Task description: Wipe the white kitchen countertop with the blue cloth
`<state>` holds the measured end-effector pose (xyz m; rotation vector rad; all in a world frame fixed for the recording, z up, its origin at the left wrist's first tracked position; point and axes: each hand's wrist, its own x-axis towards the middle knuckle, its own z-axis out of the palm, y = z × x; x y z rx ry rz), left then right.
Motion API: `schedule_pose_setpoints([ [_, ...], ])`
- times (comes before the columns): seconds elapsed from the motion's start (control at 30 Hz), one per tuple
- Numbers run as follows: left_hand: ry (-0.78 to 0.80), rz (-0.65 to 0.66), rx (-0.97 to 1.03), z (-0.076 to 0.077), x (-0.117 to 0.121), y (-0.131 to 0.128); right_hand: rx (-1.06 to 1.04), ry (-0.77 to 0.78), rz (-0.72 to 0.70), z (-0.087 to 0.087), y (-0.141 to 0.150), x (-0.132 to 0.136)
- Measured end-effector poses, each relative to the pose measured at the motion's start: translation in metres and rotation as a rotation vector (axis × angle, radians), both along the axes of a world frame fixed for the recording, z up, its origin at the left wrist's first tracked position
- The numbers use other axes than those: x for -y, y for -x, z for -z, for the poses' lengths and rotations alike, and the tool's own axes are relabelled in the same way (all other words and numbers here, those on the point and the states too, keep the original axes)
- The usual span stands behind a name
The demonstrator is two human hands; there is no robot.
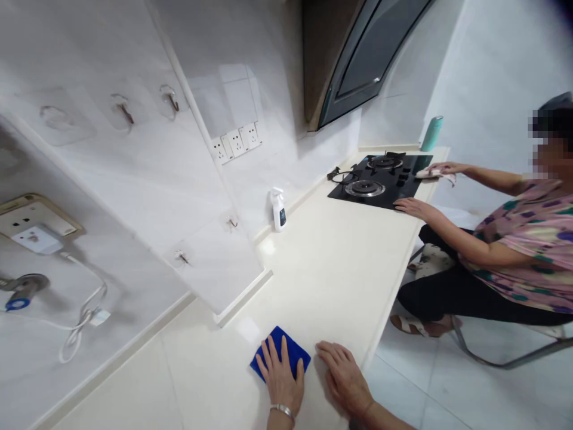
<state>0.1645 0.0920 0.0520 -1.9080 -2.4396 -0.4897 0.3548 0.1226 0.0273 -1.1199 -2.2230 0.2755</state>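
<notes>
My left hand (283, 375), with a bracelet at the wrist, lies on a folded blue cloth (301, 352) on the pale countertop (331, 269). Its fingers are spread flat over the cloth, not curled around it. To the right of the cloth, my right hand (344, 373) rests on the counter near the front edge. Its fingers are stretched out, and nothing shows in it. Further back, a white spray bottle (278, 210) stands upright against the wall.
A black gas hob (380, 182) is set in the far counter under a dark range hood (358, 65). A seated person (501, 245) at the right holds a light cloth (436, 174) over the hob. A teal canister (432, 134) stands behind. A wall corner (244, 295) juts out at left.
</notes>
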Motion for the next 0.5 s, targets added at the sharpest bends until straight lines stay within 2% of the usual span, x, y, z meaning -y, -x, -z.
schedule_pose_setpoints([
  [0.1, 0.038, 0.001, -0.008, -0.006, -0.001, -0.007, -0.038, 0.056, -0.020, -0.004, -0.002, 0.002],
  [0.17, 0.046, 0.054, 0.012, -0.010, 0.001, -0.007, -0.068, 0.100, -0.023, -0.005, -0.004, 0.002],
  [0.23, 0.046, 0.105, 0.071, -0.012, 0.009, 0.000, -0.107, 0.154, -0.015, -0.005, -0.006, 0.000],
  [0.3, 0.024, 0.078, 0.145, -0.010, 0.024, 0.012, -0.157, 0.223, 0.009, -0.004, -0.004, -0.007],
  [0.4, -0.011, -0.145, 0.186, -0.006, 0.058, 0.040, -0.227, 0.289, 0.002, -0.008, 0.012, -0.024],
  [0.5, 0.005, -0.397, 0.129, -0.007, 0.099, 0.076, -0.200, 0.307, -0.069, -0.019, 0.046, -0.040],
])
